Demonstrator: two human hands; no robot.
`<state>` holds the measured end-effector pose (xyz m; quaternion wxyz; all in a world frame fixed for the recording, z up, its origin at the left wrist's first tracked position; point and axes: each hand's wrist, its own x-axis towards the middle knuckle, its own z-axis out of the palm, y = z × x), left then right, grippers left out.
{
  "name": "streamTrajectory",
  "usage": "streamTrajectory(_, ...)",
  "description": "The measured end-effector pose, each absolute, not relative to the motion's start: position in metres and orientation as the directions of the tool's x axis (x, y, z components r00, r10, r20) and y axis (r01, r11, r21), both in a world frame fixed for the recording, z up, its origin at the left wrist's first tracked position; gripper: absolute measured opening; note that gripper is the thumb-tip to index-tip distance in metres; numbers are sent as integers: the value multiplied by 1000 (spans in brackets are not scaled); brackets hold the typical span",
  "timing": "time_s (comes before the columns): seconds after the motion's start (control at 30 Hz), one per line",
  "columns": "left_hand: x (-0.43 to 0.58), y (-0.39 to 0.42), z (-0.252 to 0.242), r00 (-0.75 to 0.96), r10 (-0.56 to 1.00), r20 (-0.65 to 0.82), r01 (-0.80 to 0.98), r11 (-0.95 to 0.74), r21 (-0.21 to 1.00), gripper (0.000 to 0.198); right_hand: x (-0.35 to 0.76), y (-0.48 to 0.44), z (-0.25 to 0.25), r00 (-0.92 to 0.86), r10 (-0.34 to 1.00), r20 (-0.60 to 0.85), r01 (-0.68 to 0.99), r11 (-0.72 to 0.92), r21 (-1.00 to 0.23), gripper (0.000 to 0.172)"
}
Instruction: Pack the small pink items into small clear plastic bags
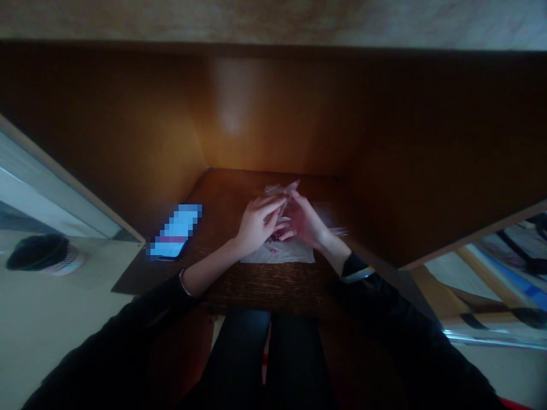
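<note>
My left hand [258,223] and my right hand [304,219] meet above a pale tissue or cloth [277,255] on the dark wooden surface. The fingers of both are bent and closed in toward each other, their tips blurred together. Something thin, perhaps clear plastic, shows faintly at the tips; I cannot make out what it is. Small dark red bits [274,250] lie on the tissue under my palms, partly hidden by the fingers. Beside my right wrist rests a clear plastic bag or wrapper [337,231].
A phone [175,233] with a lit, pixelated screen lies left of my hands. Brown wooden panels [256,114] enclose the surface at the back and both sides, with a pale slab [273,23] above. On the floor at left stands a lined waste basket [47,254].
</note>
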<state>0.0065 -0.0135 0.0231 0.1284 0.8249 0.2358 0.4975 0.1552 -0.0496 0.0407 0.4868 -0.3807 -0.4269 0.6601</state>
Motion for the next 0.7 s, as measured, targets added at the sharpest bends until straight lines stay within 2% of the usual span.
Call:
streamTrajectory(0.07, 8, -14, 22, 459, 478, 749, 250, -878, 408, 37, 158, -48, 43, -302, 947, -108, -384, -225, -896, 52)
streamTrajectory(0.17, 9, -17, 22, 485, 486, 727, 263, -874, 409, 39, 162, -46, 42, -312, 943, -115, -463, -257, -848, 40)
streamTrajectory(0.27, 8, -19, 23, 433, 537, 724, 268, -844, 465, 32, 165, -44, 36, -242, 962, -127, -552, -244, -797, 24)
streamTrajectory(0.37, 7, -20, 25, 372, 614, 696, 227, -787, 573, 22, 170, -40, 28, -152, 983, -108, -572, -176, -801, 16)
streamTrajectory(0.47, 7, -19, 23, 354, 685, 637, 199, -721, 664, 17, 175, -34, 20, -75, 994, -85, -512, -111, -852, 16)
streamTrajectory(0.53, 8, -19, 20, 408, 708, 576, 265, -696, 667, 21, 178, -31, 14, 15, 997, -71, -447, -57, -893, 19)
streamTrajectory(0.63, 10, -18, 12, 514, 731, 448, 460, -676, 576, 41, 181, -26, 3, 154, 988, 12, -306, 59, -950, 28)
streamTrajectory(0.7, 11, -18, 7, 563, 736, 376, 547, -673, 498, 47, 183, -24, -4, 165, 982, 96, -180, 126, -976, 38)
